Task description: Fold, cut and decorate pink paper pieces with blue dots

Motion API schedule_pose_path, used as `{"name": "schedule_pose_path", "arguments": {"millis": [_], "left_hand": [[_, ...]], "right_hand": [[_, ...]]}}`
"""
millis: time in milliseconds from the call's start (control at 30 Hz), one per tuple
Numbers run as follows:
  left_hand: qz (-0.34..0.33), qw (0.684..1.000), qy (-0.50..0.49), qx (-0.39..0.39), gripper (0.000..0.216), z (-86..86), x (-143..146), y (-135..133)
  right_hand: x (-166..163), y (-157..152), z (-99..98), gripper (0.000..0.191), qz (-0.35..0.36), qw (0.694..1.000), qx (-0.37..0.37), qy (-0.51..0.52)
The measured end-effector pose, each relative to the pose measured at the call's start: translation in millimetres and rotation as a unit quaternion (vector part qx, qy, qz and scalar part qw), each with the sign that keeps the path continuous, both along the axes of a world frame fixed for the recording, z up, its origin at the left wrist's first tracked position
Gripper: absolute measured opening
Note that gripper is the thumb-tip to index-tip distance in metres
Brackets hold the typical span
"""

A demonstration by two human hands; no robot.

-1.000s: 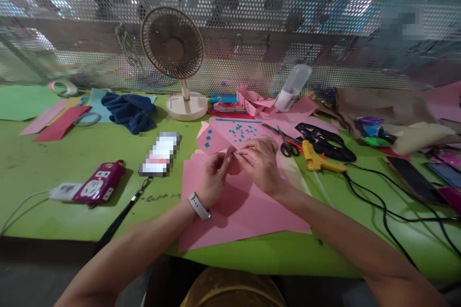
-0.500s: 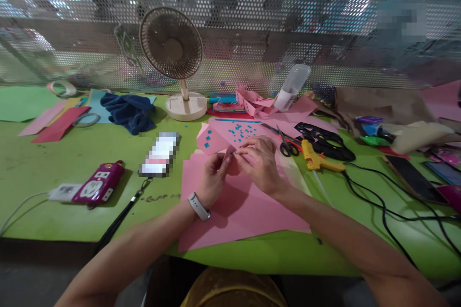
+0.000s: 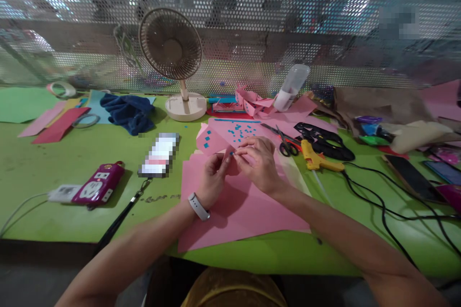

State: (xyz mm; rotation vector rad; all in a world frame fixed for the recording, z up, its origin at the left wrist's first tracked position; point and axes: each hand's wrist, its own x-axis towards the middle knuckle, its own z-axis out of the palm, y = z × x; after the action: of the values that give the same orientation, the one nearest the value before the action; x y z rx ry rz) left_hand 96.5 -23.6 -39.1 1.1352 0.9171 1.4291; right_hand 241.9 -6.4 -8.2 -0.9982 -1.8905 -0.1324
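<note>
My left hand (image 3: 215, 171), with a pale band on its wrist, is closed on a small piece of pink paper (image 3: 233, 167). At that paper, the fingertips of my right hand (image 3: 260, 162) pinch a tiny blue paper piece (image 3: 231, 153); whether it touches the pink paper I cannot tell. Both hands are over a large pink sheet (image 3: 248, 218). Just beyond them, many small blue paper bits (image 3: 241, 130) are scattered on more pink paper, and a pink piece with blue diamonds (image 3: 203, 145) lies at their left.
Scissors (image 3: 287, 146) and a yellow glue gun (image 3: 320, 158) with a black cord are to the right. A phone (image 3: 160, 154) and a purple power strip (image 3: 99, 184) lie left. Behind stand a fan (image 3: 185, 108), a blue cloth (image 3: 127, 111) and a tilted bottle (image 3: 292, 87).
</note>
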Motion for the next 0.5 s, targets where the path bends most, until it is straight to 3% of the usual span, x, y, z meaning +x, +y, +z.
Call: {"name": "schedule_pose_path", "arguments": {"millis": [333,500], "left_hand": [[-0.011,1.000,0.001,0.011,0.035,6.3,-0.1,-1.5],[-0.027,1.000,0.008,0.004,0.035,8.2,1.1,-3.6]], "right_hand": [[0.2,-0.9,2.4,0.003,0.009,0.999,-0.048,0.020],[3.6,2.0,7.1,0.011,0.018,0.990,-0.122,0.075]]}}
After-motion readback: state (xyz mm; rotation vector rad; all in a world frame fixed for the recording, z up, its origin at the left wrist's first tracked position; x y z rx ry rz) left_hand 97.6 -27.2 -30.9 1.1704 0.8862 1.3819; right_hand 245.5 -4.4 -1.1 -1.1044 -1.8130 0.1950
